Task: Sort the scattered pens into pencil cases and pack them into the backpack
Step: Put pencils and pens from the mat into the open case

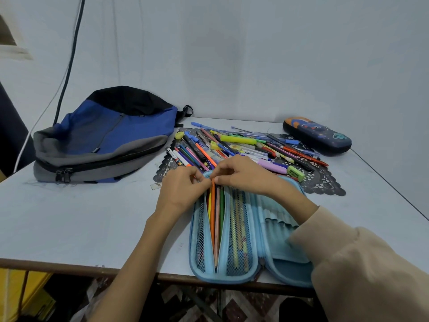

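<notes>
Blue pencil case (243, 228), open, is lying at the near edge of the table (92, 217). The left hand (183, 189) is pinching its pocket rim, and the right hand (241, 175) is pinching the orange pencil (212, 212) in that pocket. Pencil likely light, stiff, smooth; gripping near its top end is looking safest. Loose pens (243, 147) are lying beyond.

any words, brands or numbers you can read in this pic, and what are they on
No text here can be read.
green eraser: dark print on its sleeve, too blurred to read.
backpack: two small tags, too small to read.
pile of pens: print on some barrels, too small to read.
dark pencil case: cartoon pictures, no words that can be made out.
</notes>
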The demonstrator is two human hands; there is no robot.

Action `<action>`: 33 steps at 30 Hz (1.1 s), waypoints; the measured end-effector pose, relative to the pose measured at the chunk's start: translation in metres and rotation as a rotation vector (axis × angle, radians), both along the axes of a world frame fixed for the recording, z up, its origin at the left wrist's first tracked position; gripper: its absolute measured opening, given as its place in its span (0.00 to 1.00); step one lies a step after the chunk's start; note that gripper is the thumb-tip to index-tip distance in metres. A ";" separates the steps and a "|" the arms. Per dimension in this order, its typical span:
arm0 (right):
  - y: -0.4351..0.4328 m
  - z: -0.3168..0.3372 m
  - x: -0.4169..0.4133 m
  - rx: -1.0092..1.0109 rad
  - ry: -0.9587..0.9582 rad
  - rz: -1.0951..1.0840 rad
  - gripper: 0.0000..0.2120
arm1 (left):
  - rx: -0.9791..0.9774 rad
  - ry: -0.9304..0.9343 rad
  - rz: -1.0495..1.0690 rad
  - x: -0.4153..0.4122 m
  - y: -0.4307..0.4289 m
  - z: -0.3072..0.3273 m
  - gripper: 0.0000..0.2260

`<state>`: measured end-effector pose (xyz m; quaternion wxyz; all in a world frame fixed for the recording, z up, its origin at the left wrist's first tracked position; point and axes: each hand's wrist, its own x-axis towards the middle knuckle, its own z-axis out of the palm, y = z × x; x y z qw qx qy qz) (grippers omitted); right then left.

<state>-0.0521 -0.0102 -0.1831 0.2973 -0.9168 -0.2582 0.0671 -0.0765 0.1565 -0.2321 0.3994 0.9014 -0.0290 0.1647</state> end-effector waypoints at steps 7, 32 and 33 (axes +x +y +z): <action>0.008 -0.012 0.001 0.033 -0.072 -0.074 0.04 | -0.113 -0.036 -0.015 0.001 -0.003 -0.002 0.07; -0.005 0.000 -0.015 0.356 0.372 -0.139 0.16 | -0.083 0.136 -0.421 0.001 0.003 -0.013 0.32; -0.007 -0.001 -0.014 0.394 0.402 -0.153 0.17 | -0.034 0.124 -0.376 0.000 0.000 -0.013 0.31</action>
